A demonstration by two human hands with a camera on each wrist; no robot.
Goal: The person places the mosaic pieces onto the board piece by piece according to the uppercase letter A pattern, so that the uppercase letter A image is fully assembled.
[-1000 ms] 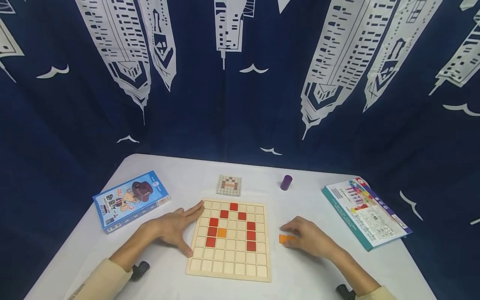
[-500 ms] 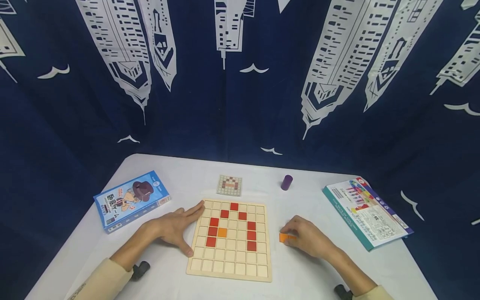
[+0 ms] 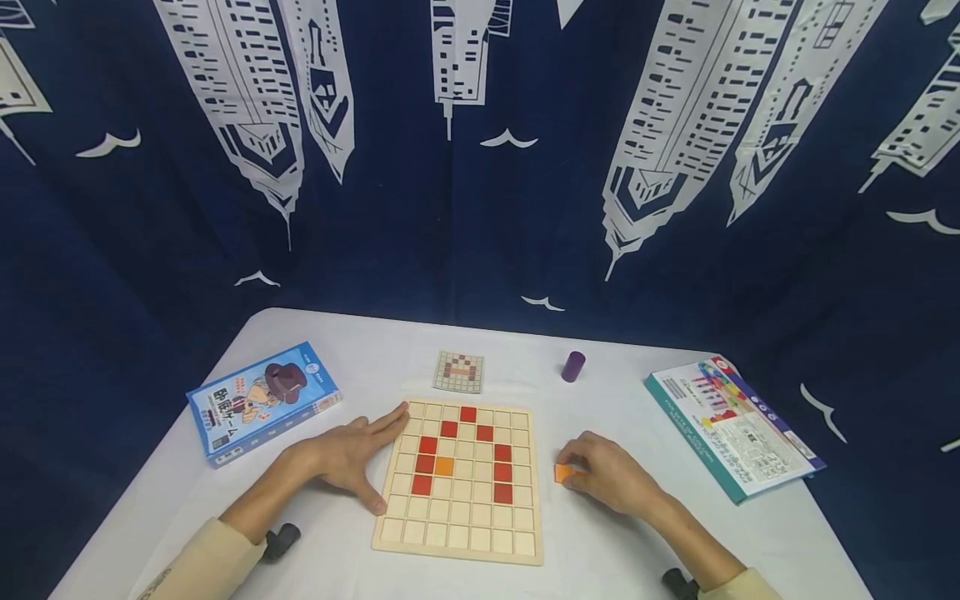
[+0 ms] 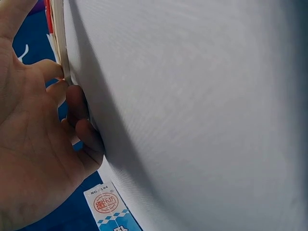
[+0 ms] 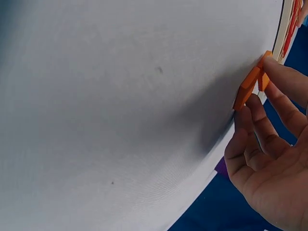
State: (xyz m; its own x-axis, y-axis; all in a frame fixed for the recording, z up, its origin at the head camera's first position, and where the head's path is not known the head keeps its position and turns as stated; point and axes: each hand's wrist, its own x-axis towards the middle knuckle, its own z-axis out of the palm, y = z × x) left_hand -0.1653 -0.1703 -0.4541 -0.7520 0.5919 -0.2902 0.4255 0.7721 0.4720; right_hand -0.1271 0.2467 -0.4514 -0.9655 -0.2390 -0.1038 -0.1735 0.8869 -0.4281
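A square wooden grid board [image 3: 459, 537] lies mid-table, holding several red tiles [image 3: 503, 472] in an arch shape and a single orange tile [image 3: 444, 467] inside the arch's left side. My left hand [image 3: 351, 458] has its fingers spread, with index finger and thumb against the board's left edge. Just right of the board, my right hand [image 3: 611, 472] pinches an orange tile [image 3: 562, 473] low over the table. The right wrist view shows orange tiles [image 5: 247, 90] at the thumb and fingertips, partly hidden by them.
Behind the board lies a small pattern card [image 3: 457, 372], with a purple cylinder [image 3: 573, 367] to its right. A blue box [image 3: 262, 404] sits at the left, and a white and teal box [image 3: 735, 425] at the right. Patterned dark blue cloth [image 3: 450, 208] hangs behind the table.
My right hand has shifted slightly left towards the board, and less orange shows at its fingertips. The left hand and the board's tiles stay as they were.
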